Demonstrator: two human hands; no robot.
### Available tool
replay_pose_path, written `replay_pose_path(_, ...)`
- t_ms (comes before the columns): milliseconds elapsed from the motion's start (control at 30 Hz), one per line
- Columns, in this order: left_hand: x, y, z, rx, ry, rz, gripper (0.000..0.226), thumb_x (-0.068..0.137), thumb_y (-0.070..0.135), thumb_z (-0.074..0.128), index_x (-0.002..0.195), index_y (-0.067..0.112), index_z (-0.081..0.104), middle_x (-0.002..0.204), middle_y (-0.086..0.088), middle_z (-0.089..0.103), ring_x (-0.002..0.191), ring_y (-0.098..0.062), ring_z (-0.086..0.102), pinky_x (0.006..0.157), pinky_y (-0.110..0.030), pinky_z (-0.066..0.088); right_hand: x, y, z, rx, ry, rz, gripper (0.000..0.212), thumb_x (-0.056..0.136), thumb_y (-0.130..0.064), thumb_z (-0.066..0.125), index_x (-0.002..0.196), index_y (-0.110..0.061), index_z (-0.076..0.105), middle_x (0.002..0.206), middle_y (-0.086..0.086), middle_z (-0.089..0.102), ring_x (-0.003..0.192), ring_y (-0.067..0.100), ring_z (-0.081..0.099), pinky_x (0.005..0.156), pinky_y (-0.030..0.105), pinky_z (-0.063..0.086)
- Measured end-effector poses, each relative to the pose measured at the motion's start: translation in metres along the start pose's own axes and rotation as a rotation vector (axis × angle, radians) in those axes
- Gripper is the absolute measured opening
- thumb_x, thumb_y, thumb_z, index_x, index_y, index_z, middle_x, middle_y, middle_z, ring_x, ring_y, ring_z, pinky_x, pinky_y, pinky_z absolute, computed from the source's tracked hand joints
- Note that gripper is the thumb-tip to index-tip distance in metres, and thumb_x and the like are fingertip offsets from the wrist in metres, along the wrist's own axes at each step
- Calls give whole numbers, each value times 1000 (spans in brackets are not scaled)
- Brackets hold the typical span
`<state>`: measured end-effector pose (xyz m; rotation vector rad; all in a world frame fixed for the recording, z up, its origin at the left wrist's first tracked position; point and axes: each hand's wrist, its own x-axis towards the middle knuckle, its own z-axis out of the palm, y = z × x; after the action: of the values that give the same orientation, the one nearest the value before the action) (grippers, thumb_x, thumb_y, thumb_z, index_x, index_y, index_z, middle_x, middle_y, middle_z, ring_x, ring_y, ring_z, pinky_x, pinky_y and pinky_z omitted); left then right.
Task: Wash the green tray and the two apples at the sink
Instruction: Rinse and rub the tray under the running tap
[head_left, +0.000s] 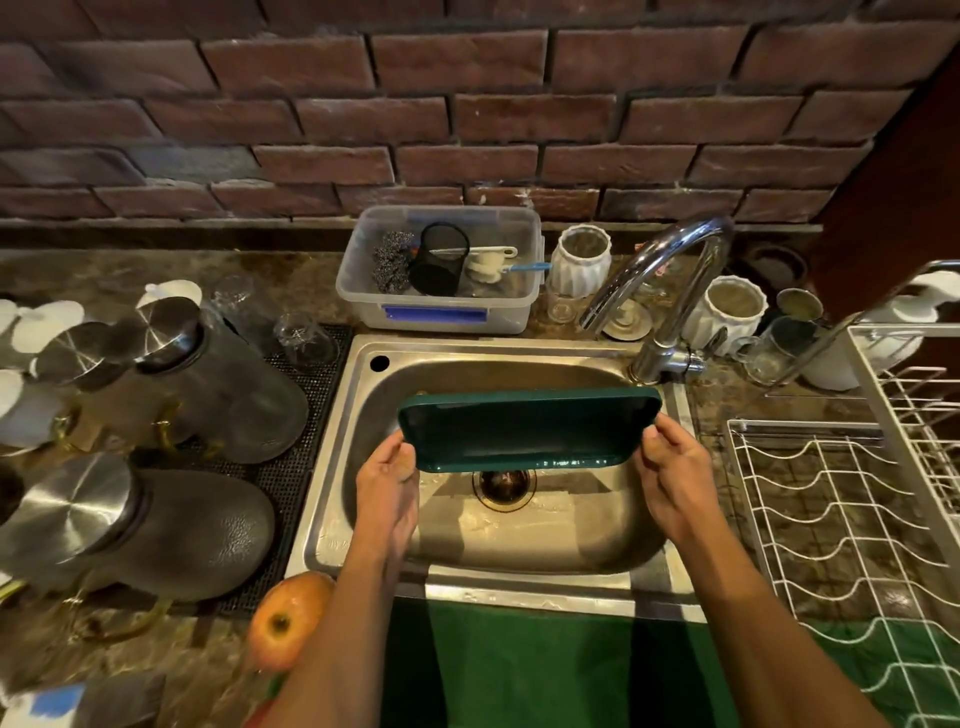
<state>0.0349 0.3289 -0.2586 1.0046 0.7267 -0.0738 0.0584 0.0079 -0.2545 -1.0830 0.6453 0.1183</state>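
Note:
The dark green tray (524, 430) hangs tilted over the steel sink (343, 441), above the drain (504, 486). My left hand (387, 480) grips its left end and my right hand (670, 467) grips its right end. The chrome tap (670, 291) stands at the sink's back right; no water is seen running. One orange-red apple (288, 618) lies on the counter at the sink's front left, partly behind my left forearm. A second apple is not clearly visible.
Dark glass jugs with steel lids (156, 426) stand on a mat at left. A clear plastic box (441, 270) with scrubbers sits behind the sink. White jars (579, 260) and cups flank the tap. A white wire dish rack (852, 509) fills the right.

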Motion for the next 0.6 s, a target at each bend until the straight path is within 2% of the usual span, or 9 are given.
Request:
replay_pose_path(67, -2, 1, 1, -5, 11, 2, 43, 99, -1, 48, 141, 7, 51, 137, -14, 61, 128, -24, 56, 119, -45, 32, -7, -4, 2, 17, -1, 7, 33, 100, 0, 47, 125, -15, 62, 129, 9, 63, 120, 21, 60, 96, 32, 50)
replay_pose_path(133, -3, 1, 1, -16, 11, 10, 42, 100, -3, 47, 141, 5, 51, 136, -16, 61, 127, -25, 57, 118, -44, 33, -11, -4, 2, 29, 2, 10, 35, 100, 1, 48, 130, -13, 60, 129, 9, 63, 118, 20, 61, 93, 30, 50)
replay_pose_path(233, -5, 2, 1, -27, 2, 21, 42, 99, -4, 47, 140, 3, 50, 137, -19, 59, 127, -26, 57, 118, -43, 34, -16, -4, 0, 41, 10, 17, 42, 99, 1, 48, 139, -11, 54, 133, 9, 61, 120, 21, 59, 96, 31, 50)
replay_pose_path(333, -10, 1, 1, -26, -6, 25, 42, 99, -5, 46, 140, 2, 50, 137, -20, 59, 128, -28, 56, 117, -44, 35, -23, -6, -3, 32, 11, 33, 39, 100, 1, 47, 135, -14, 57, 131, 7, 61, 121, 22, 58, 101, 35, 49)
replay_pose_path(467, -17, 0, -1, 23, 32, 31, 41, 99, -3, 48, 140, 1, 50, 134, -19, 61, 124, -31, 58, 113, -50, 40, -32, -9, -3, -7, 10, -9, 37, 99, 1, 49, 134, -10, 57, 123, 8, 65, 103, 16, 64, 82, 28, 52)
replay_pose_path(600, -30, 0, -1, 115, 90, 40, 36, 99, 1, 52, 135, 4, 56, 130, -16, 64, 117, -30, 62, 106, -50, 47, -40, -8, -2, -58, 39, -58, 27, 98, -1, 54, 121, -11, 65, 111, 7, 70, 100, 19, 67, 83, 31, 54)
